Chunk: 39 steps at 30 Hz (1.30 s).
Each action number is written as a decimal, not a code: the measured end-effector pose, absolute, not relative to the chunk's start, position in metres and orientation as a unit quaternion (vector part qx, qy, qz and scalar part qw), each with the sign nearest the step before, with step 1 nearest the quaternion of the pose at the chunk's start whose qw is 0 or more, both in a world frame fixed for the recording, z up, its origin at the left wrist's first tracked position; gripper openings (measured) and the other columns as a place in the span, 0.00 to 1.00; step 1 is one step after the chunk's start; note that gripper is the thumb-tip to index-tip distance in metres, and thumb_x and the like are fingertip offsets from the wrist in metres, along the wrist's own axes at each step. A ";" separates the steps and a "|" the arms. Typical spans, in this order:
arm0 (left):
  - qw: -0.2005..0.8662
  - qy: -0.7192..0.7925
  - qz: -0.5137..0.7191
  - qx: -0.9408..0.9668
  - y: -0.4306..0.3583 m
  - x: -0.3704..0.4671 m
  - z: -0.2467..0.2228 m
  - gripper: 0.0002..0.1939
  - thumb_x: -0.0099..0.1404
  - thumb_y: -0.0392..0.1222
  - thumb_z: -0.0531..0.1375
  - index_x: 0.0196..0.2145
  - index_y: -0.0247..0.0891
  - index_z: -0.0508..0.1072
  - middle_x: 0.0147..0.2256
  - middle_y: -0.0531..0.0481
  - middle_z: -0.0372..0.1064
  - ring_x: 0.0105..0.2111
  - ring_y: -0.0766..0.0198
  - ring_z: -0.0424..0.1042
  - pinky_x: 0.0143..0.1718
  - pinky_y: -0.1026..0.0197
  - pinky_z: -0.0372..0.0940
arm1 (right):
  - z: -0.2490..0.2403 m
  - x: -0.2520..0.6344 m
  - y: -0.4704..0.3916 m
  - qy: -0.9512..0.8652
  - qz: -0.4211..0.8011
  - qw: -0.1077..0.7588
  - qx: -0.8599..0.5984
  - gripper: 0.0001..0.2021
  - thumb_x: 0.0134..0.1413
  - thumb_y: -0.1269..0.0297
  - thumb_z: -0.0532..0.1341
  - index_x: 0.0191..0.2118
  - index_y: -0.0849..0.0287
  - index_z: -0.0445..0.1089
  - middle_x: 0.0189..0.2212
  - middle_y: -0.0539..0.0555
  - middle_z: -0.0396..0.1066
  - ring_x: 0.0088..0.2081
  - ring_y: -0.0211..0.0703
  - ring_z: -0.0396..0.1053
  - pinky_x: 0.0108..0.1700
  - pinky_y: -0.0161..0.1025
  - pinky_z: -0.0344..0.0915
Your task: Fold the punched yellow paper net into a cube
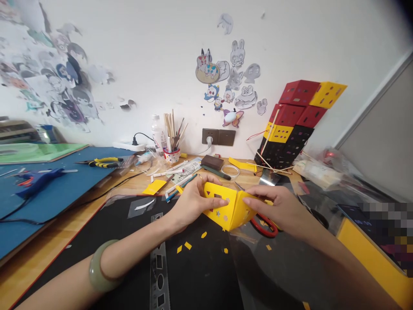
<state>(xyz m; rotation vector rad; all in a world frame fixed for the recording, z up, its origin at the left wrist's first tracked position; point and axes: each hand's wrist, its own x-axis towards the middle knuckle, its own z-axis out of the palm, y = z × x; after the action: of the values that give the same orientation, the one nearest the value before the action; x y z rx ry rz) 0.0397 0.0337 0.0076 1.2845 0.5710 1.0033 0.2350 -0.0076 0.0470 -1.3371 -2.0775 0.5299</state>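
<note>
A yellow paper box [222,209] with small cut-out shapes is held between my two hands above the black mat. My left hand [196,202] grips its left panel, thumb on the front face and fingers behind. On the right panel, my right hand [271,204] pinches near the upper edge. Red-handled scissors [266,226] lie just under my right hand, partly hidden. Small yellow paper scraps [188,246] are scattered on the mat below the box. A clear stencil ruler [159,262] lies beneath my left forearm.
Stacked red, yellow and black paper boxes [290,125] stand against the wall at the right. A blue glue gun [41,181] and yellow-black pliers [105,162] rest on the blue board. A cup of sticks [171,154] stands behind. A phone-like device [364,228] sits at the right.
</note>
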 end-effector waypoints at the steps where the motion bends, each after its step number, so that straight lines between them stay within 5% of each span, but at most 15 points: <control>1: 0.654 0.246 0.439 0.565 0.033 0.040 0.007 0.21 0.47 0.35 0.68 0.35 0.36 0.61 0.30 0.54 0.67 0.27 0.68 0.69 0.30 0.67 0.64 | 0.048 0.235 -0.007 -0.786 0.201 0.298 -0.502 0.10 0.53 0.63 0.56 0.32 0.57 0.74 0.31 0.49 0.75 0.32 0.42 0.71 0.33 0.35 0.65; 39: 0.714 0.237 0.386 0.534 0.032 0.041 0.002 0.22 0.47 0.35 0.68 0.36 0.36 0.60 0.30 0.53 0.66 0.27 0.68 0.68 0.28 0.67 0.61 | 0.050 0.233 -0.010 -0.806 0.250 0.280 -0.458 0.10 0.54 0.63 0.56 0.35 0.57 0.73 0.31 0.51 0.74 0.32 0.42 0.68 0.33 0.36 0.64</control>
<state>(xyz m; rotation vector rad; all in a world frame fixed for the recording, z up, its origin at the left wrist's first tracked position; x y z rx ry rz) 0.0405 0.0322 0.0022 1.1827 0.5243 0.8556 0.2333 -0.0104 0.0495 -1.2286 -2.1597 0.6709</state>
